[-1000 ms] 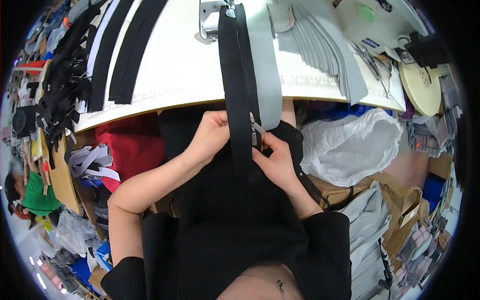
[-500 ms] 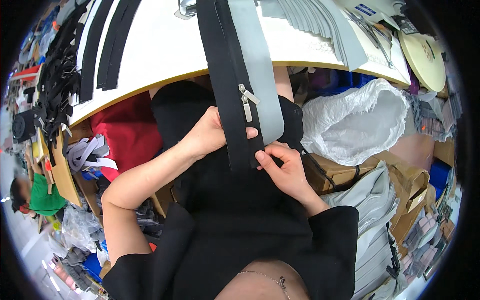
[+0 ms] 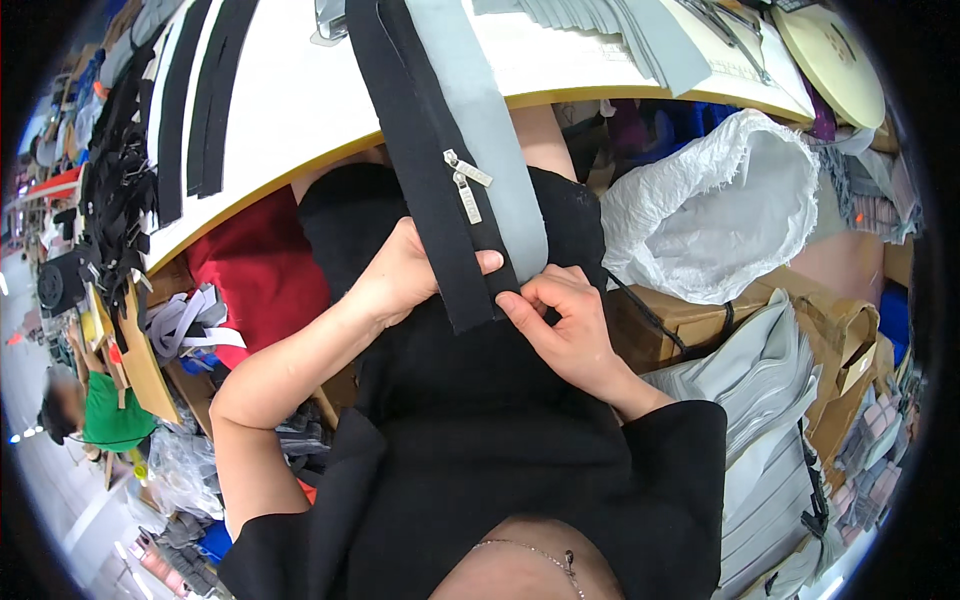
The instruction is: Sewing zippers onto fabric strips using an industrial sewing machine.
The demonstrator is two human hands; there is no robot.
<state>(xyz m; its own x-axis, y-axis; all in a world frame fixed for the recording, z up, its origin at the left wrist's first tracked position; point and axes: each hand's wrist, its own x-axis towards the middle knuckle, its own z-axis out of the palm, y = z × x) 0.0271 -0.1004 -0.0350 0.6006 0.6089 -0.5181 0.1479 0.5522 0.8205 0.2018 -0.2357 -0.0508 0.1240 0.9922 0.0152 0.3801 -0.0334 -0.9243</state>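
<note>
A black zipper strip [image 3: 412, 150] with a grey fabric panel [image 3: 480, 120] along its right side runs from the white table down over my lap. Two silver zipper pulls [image 3: 467, 187] hang close together on it. My left hand [image 3: 402, 272] is closed round the strip's left edge below the pulls, its thumb tip lying on top and its other fingers hidden underneath. Close by, my right hand [image 3: 565, 318] pinches the strip's lower right end between thumb and fingers, by the rounded corner of the grey panel.
Black strips [image 3: 215, 100] lie on the white table [image 3: 290, 110], with grey pieces [image 3: 610, 35] fanned at its far side. Right of my lap stands a white plastic bag [image 3: 700, 220] above a cardboard box [image 3: 650, 325]. Grey sheets [image 3: 750, 400] are stacked nearer. A person in green [image 3: 112, 412] is far left.
The view has shifted, and the strip now slants more toward the upper left. Both hands keep their grip on its lower end, with my right hand slightly closer to the left one.
</note>
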